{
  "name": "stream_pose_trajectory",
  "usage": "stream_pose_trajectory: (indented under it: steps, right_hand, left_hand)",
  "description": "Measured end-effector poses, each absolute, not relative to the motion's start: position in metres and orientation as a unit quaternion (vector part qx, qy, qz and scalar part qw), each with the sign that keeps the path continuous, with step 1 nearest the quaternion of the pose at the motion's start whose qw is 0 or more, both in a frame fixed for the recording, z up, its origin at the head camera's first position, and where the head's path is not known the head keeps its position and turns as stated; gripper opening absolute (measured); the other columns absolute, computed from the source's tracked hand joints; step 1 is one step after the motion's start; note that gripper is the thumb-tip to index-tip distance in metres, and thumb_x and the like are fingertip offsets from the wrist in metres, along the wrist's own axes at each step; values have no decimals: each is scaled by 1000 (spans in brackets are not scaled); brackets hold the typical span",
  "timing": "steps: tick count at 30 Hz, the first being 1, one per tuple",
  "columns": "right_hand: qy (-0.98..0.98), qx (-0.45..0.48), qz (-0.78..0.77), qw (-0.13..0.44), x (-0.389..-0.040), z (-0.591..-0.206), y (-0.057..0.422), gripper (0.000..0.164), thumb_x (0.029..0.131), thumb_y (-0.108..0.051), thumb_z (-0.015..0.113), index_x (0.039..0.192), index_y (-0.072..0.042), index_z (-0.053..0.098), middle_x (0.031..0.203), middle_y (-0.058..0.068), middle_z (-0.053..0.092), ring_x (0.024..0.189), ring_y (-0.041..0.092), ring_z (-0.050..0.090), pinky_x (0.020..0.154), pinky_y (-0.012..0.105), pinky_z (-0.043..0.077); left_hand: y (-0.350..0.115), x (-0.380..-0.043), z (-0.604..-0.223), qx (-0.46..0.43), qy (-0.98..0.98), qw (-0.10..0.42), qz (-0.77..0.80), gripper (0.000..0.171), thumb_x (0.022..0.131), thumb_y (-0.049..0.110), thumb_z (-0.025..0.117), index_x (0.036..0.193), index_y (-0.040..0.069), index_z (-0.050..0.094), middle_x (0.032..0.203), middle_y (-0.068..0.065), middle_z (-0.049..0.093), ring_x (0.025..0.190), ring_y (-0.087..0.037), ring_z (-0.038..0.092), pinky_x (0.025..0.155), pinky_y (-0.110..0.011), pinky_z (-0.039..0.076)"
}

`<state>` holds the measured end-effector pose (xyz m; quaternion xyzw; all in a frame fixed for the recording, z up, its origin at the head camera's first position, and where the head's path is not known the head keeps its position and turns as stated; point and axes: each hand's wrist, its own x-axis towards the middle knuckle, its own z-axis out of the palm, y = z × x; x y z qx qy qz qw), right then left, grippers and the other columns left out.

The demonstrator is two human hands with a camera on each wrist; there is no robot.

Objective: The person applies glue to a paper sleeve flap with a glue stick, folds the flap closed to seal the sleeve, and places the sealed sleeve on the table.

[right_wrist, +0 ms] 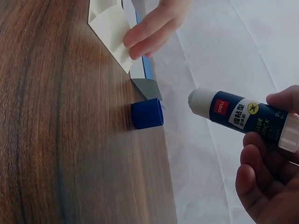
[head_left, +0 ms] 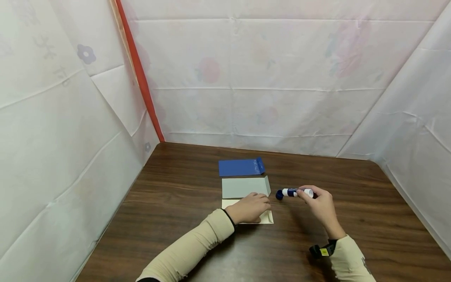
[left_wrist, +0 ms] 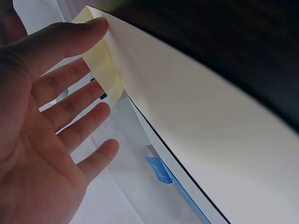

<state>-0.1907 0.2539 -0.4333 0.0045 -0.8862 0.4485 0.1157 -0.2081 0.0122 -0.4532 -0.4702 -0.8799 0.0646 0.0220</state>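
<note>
My right hand point(head_left: 322, 205) holds a glue stick point(head_left: 290, 192) above the table, fingers and thumb around the base. In the right wrist view the glue stick point(right_wrist: 224, 108) is uncapped, its pale tip pointing left. Its blue cap point(head_left: 279, 195) stands on the table close by. Over a cream envelope point(head_left: 268, 218) lies my left hand point(head_left: 248, 209), partly covering it. The left wrist view has the thumb touching the envelope's raised flap point(left_wrist: 105, 70), the other fingers spread and fairly straight. Beyond it lie a grey-green envelope point(head_left: 243, 188) and a blue envelope point(head_left: 237, 167), flaps at the right.
The dark wooden table point(head_left: 176, 199) carries the envelopes in a column. White patterned sheeting point(head_left: 246, 78) hangs along the back and both sides. A red strip point(head_left: 141, 74) runs down the back left corner.
</note>
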Motion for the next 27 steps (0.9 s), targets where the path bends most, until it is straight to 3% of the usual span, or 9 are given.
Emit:
stream_pose_trajectory:
  steps: [14,21,27]
  right_hand:
    - [-890,2,441,114,-193,-435,254,24,89,-24,72,99,-3,74,71,9,65,51,3,45,45,23,38]
    - [-888,9,445,112,-191,-433,254,25,89,-25,72,99,-3,74,66,4,59,48,4,40,44,23,35]
    - [-889,8,445,110,-191,-434,254,24,89,-25,72,99,-3,74,65,2,58,48,4,40,44,23,35]
  left_hand:
    - [11,-209,-456,-474,-879,18,45,38,81,21,73,119,23,68,120,8,65,118,-8,58,100,-29,47]
    - [11,-207,-455,-461,-887,-4,38,32,87,18,65,118,23,69,124,6,64,118,-11,58,99,-30,47]
    - [14,-208,-458,-476,-879,7,30,22,87,16,63,106,21,72,113,6,67,108,-10,61,93,-27,50]
